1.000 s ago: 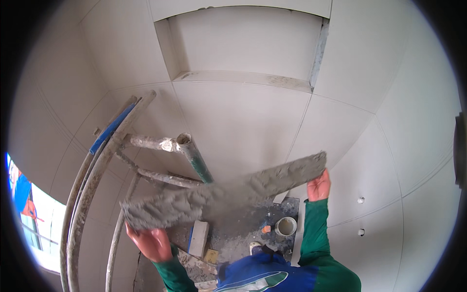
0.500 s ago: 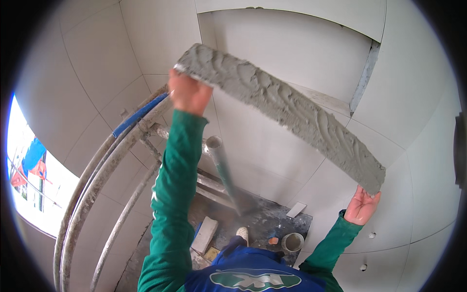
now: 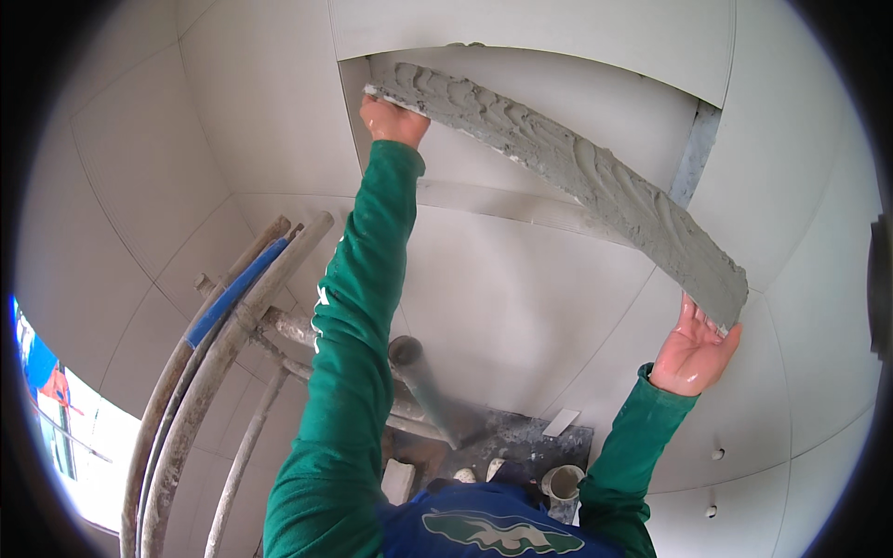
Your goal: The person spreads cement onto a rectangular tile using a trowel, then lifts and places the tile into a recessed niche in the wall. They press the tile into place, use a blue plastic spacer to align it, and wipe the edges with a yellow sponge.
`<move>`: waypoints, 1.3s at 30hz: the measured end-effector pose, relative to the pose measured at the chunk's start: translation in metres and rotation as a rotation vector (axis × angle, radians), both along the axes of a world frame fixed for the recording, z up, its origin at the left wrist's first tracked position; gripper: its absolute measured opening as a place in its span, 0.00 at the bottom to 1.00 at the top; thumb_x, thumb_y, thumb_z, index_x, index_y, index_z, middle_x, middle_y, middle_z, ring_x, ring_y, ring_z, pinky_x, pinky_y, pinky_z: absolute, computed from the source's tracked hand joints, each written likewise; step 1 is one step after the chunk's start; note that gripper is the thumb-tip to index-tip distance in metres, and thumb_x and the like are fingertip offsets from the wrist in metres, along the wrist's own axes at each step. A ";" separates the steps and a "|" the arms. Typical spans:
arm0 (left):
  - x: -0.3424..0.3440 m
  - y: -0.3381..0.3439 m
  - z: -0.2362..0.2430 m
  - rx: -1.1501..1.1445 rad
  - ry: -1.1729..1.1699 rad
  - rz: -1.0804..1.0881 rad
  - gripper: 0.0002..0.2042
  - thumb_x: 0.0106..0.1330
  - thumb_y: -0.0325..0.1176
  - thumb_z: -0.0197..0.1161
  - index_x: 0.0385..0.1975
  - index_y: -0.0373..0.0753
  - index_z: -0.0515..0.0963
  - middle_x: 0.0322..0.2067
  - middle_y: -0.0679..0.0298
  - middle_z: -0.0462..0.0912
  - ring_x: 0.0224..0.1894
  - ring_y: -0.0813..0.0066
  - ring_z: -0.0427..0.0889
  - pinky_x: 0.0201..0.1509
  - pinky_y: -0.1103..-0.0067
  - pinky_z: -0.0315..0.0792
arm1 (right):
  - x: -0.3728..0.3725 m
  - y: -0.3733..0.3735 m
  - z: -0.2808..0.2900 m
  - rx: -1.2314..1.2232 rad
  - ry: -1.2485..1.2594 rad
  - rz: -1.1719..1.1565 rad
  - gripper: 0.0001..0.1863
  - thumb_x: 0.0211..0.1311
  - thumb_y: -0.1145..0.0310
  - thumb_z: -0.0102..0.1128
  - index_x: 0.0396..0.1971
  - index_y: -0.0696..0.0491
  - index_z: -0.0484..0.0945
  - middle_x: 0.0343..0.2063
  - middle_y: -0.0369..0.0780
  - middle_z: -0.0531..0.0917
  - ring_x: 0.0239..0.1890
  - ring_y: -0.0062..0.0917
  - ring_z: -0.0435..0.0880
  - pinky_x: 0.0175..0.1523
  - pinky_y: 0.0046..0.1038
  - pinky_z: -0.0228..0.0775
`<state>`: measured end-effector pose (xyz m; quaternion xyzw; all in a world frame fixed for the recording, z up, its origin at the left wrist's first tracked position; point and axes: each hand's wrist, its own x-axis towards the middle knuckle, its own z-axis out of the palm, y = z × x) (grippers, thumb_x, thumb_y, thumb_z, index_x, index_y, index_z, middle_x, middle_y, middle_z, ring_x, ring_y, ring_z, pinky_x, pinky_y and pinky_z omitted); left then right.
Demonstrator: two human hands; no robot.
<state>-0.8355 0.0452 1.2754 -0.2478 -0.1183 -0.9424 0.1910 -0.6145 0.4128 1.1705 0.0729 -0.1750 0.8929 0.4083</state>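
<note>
A long, narrow strip of tile (image 3: 567, 158) spread with wavy grey mortar slants from upper left to lower right in front of me. My left hand (image 3: 394, 119) holds its upper left end from below, fingers mostly hidden beneath. Under the lower right end, my right hand (image 3: 696, 349) supports it with the palm turned up and wet. Behind the strip is a rectangular recess (image 3: 549, 88) in the tiled wall. The strip's left end overlaps the recess; its right end lies in front of the wall beside it.
Stained scaffold pipes (image 3: 200, 400), one with a blue sleeve (image 3: 237, 293), stand at the left. An upright grey pipe (image 3: 423, 391) rises from the floor. Below are a bucket (image 3: 563, 482) and a white tile offcut (image 3: 561, 423). Two pipe outlets (image 3: 717, 454) poke from the right wall.
Both hands have raised the mortar-covered strip toward the wall recess. My view has shifted upward, and the strip's left end now overlaps the recess opening.
</note>
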 end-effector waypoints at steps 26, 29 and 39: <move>-0.058 -0.064 0.033 -0.025 0.131 0.081 0.39 0.69 0.63 0.28 0.71 0.40 0.54 0.72 0.57 0.55 0.72 0.57 0.57 0.74 0.58 0.52 | -0.105 -0.016 0.029 0.091 0.059 0.095 0.28 0.75 0.59 0.42 0.61 0.71 0.59 0.62 0.56 0.65 0.65 0.47 0.65 0.71 0.54 0.61; -0.061 -0.063 0.035 -0.056 0.151 0.114 0.40 0.69 0.65 0.27 0.72 0.40 0.53 0.72 0.58 0.53 0.72 0.57 0.56 0.74 0.58 0.51 | -0.111 -0.011 0.027 0.094 0.089 0.132 0.28 0.76 0.60 0.41 0.61 0.71 0.58 0.63 0.57 0.63 0.66 0.48 0.63 0.71 0.54 0.60; -0.062 -0.065 0.041 -0.078 0.104 0.119 0.44 0.67 0.70 0.26 0.73 0.40 0.51 0.74 0.57 0.50 0.73 0.56 0.53 0.75 0.60 0.49 | -0.118 -0.010 0.030 0.093 0.087 0.173 0.28 0.77 0.61 0.37 0.63 0.71 0.54 0.64 0.58 0.60 0.68 0.50 0.60 0.72 0.56 0.59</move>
